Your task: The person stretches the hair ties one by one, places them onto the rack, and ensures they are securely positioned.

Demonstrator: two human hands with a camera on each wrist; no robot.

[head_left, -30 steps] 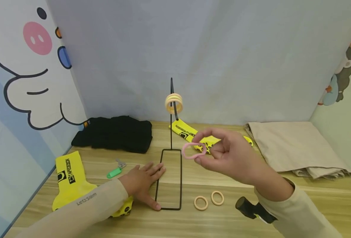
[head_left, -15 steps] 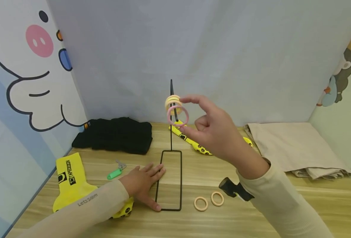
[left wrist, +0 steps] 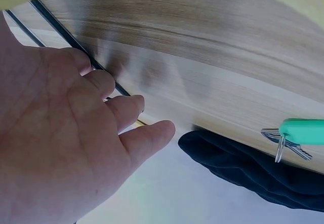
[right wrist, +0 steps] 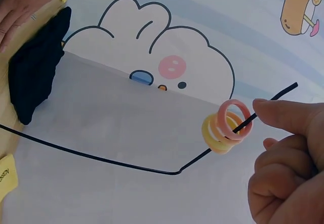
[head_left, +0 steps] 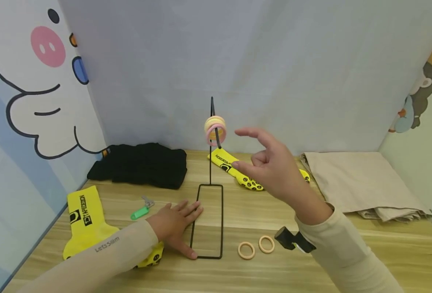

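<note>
A black wire stand [head_left: 211,162] rises from a rectangular wire base [head_left: 207,221] on the wooden table. On its hook hang yellow rings [head_left: 214,121] and a pink ring [head_left: 216,135], also seen in the right wrist view as the pink ring [right wrist: 232,120] in front of the yellow ones [right wrist: 218,135]. My right hand [head_left: 267,162] hovers just right of the rings with fingers loosely spread, holding nothing. My left hand [head_left: 173,228] lies flat on the table, its fingers [left wrist: 126,110] against the base's left wire. Two tan rings [head_left: 256,247] lie on the table right of the base.
A black cloth [head_left: 142,165] lies at the back left, a beige folded cloth [head_left: 362,181] at the back right. Yellow socks lie at the left [head_left: 85,215] and behind the stand [head_left: 234,169]. A green key tag [head_left: 140,211] sits near my left hand.
My right hand carried the pink ring up to the hook, left it hanging there and drew back a little to the right. The left hand stayed put.
</note>
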